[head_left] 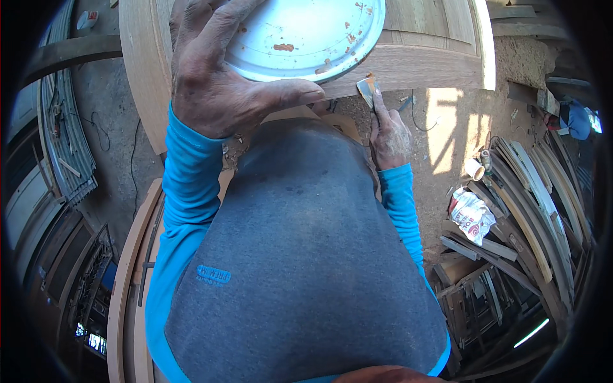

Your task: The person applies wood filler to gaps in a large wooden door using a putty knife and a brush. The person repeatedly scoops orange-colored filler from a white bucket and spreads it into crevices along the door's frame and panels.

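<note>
**Workshop floor, panelled door, and a pair of dusty hands with lid and putty knife**

Sunlight falls in patches on the dirt-coloured floor (pixel 456 127) of this workshop, with a heap of planks (pixel 533 217) to the person's right and corrugated sheets (pixel 67 147) along the left. A white cup (pixel 474 168) and a white printed sack (pixel 472 214) sit by the planks. In front of the person is a panelled wooden door (pixel 434 67), its near edge toward their body.

The left hand (pixel 220 83) has its grip closed on a round white lid (pixel 300 38), thumb along the near rim, and holds it tilted above the door's near edge. Brown smears dot the lid's pale face. The right hand (pixel 391 137) grips a small putty knife (pixel 367 89), index finger stretched toward the blade, which shows an orange-brown smear. That blade is by the door's near edge, left of its near right corner and apart from the lid.
</note>
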`<act>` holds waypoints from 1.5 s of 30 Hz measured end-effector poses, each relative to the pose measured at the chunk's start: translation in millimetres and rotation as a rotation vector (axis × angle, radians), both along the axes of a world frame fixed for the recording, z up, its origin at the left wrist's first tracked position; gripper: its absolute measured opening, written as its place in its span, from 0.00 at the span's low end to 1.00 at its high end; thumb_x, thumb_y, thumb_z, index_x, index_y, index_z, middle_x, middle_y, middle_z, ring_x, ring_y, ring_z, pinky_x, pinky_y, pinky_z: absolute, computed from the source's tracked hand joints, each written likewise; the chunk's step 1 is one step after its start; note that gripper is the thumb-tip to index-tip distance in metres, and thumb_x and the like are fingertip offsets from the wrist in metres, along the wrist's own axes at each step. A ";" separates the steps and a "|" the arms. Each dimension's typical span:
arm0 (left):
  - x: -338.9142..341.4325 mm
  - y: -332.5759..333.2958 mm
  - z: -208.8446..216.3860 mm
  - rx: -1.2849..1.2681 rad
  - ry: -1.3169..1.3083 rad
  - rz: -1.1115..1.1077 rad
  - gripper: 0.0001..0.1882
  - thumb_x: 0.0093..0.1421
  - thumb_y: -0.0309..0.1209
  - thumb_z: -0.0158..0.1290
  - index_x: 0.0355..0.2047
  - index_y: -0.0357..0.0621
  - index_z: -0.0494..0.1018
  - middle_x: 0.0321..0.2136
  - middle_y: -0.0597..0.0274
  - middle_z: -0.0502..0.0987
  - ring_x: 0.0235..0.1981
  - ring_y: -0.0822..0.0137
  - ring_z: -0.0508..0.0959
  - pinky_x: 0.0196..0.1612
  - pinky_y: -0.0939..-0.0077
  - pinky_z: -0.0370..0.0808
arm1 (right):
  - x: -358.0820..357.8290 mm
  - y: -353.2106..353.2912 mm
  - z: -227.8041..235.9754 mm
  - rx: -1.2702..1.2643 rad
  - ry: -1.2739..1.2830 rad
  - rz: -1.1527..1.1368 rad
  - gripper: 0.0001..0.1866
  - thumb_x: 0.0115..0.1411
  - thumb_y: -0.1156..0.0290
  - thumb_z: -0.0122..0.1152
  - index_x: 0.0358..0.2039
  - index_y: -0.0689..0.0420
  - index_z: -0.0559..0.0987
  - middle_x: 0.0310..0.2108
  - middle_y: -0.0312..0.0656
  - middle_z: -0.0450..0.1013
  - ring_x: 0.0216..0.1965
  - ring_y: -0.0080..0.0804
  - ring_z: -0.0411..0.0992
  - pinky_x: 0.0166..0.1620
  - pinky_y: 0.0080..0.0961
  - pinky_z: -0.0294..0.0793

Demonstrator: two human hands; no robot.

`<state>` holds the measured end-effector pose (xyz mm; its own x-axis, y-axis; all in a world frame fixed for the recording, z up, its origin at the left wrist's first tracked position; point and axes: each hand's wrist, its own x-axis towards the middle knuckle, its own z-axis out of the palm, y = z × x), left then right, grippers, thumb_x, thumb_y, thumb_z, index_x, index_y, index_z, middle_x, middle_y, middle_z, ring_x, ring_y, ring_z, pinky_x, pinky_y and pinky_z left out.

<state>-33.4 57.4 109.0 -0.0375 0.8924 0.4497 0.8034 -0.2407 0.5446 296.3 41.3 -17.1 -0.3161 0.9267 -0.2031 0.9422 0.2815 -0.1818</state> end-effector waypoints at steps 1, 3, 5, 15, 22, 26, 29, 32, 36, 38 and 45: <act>0.0 -0.2 1.6 -0.009 -0.008 0.014 0.56 0.27 0.62 0.79 0.52 0.35 0.78 0.60 0.38 0.71 0.68 0.34 0.62 0.71 0.38 0.58 | -0.5 3.5 6.9 -0.011 -0.019 0.015 0.32 0.66 0.67 0.61 0.70 0.41 0.67 0.29 0.46 0.71 0.30 0.48 0.76 0.37 0.47 0.77; 1.0 -1.1 2.9 -0.027 -0.023 0.041 0.56 0.27 0.62 0.79 0.52 0.35 0.78 0.59 0.38 0.71 0.67 0.33 0.62 0.70 0.38 0.59 | 0.2 7.2 20.1 -0.018 -0.005 0.010 0.32 0.65 0.67 0.61 0.70 0.41 0.68 0.29 0.47 0.71 0.30 0.49 0.76 0.37 0.47 0.77; 0.8 0.1 1.0 -0.011 -0.045 0.020 0.55 0.27 0.61 0.79 0.52 0.35 0.78 0.59 0.38 0.71 0.67 0.33 0.62 0.69 0.38 0.60 | -4.5 9.3 23.7 0.009 0.041 0.011 0.31 0.65 0.67 0.61 0.69 0.41 0.69 0.28 0.47 0.71 0.30 0.49 0.76 0.36 0.48 0.77; -10.1 5.3 -19.6 0.180 -0.048 -0.154 0.55 0.37 0.63 0.75 0.59 0.38 0.75 0.64 0.43 0.68 0.68 0.44 0.64 0.68 0.50 0.69 | -11.7 6.7 11.8 0.070 0.050 -0.020 0.29 0.67 0.69 0.60 0.68 0.40 0.70 0.30 0.47 0.72 0.30 0.48 0.76 0.35 0.45 0.76; -10.2 3.6 -19.2 0.153 -0.085 -0.131 0.54 0.37 0.64 0.74 0.57 0.39 0.76 0.63 0.44 0.69 0.69 0.43 0.63 0.68 0.48 0.68 | -18.8 -1.3 18.0 0.061 0.082 -0.087 0.27 0.67 0.69 0.60 0.67 0.41 0.72 0.31 0.47 0.73 0.31 0.48 0.76 0.35 0.46 0.76; -12.6 3.9 -18.8 0.175 -0.027 -0.126 0.54 0.37 0.65 0.74 0.57 0.40 0.77 0.63 0.44 0.69 0.69 0.42 0.63 0.69 0.46 0.67 | -17.1 10.1 7.4 0.093 0.057 0.004 0.28 0.67 0.69 0.60 0.67 0.42 0.72 0.30 0.47 0.72 0.31 0.48 0.76 0.36 0.46 0.76; -12.0 4.0 -20.9 0.167 -0.086 -0.137 0.53 0.37 0.65 0.74 0.57 0.40 0.77 0.63 0.44 0.69 0.69 0.41 0.63 0.69 0.45 0.66 | -17.7 0.1 12.4 0.043 0.052 -0.115 0.29 0.66 0.70 0.61 0.68 0.43 0.71 0.30 0.48 0.71 0.31 0.48 0.76 0.36 0.46 0.76; -13.4 3.4 -19.0 0.166 -0.064 -0.136 0.53 0.38 0.65 0.74 0.57 0.40 0.77 0.63 0.43 0.69 0.69 0.41 0.62 0.69 0.44 0.66 | -17.4 -2.9 -5.4 0.083 0.098 -0.100 0.29 0.66 0.70 0.61 0.68 0.43 0.71 0.30 0.48 0.71 0.32 0.49 0.76 0.37 0.46 0.76; -13.2 3.4 -21.0 0.172 -0.080 -0.139 0.53 0.38 0.65 0.73 0.57 0.40 0.77 0.63 0.43 0.69 0.69 0.41 0.62 0.69 0.45 0.66 | -17.0 -8.0 5.3 0.002 0.074 -0.098 0.29 0.65 0.70 0.61 0.67 0.44 0.71 0.31 0.49 0.72 0.32 0.50 0.76 0.37 0.46 0.76; -11.7 1.9 -21.4 0.173 -0.092 -0.126 0.53 0.38 0.65 0.73 0.57 0.41 0.77 0.63 0.44 0.69 0.69 0.41 0.61 0.69 0.44 0.65 | -16.6 -4.0 18.5 -0.014 0.079 -0.085 0.29 0.65 0.70 0.61 0.67 0.43 0.71 0.32 0.49 0.73 0.32 0.50 0.76 0.37 0.47 0.76; -15.6 0.6 -17.5 0.115 -0.088 -0.128 0.52 0.39 0.64 0.73 0.59 0.43 0.76 0.64 0.47 0.69 0.71 0.42 0.59 0.71 0.44 0.64 | -16.4 1.5 22.9 -0.027 0.003 -0.071 0.26 0.66 0.67 0.60 0.64 0.41 0.74 0.33 0.49 0.74 0.33 0.52 0.77 0.37 0.48 0.77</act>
<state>-49.0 58.0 91.5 0.0296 0.8355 0.5486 0.7130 -0.4023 0.5742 279.9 42.9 5.7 -0.2504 0.9411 -0.2273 0.9590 0.2090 -0.1914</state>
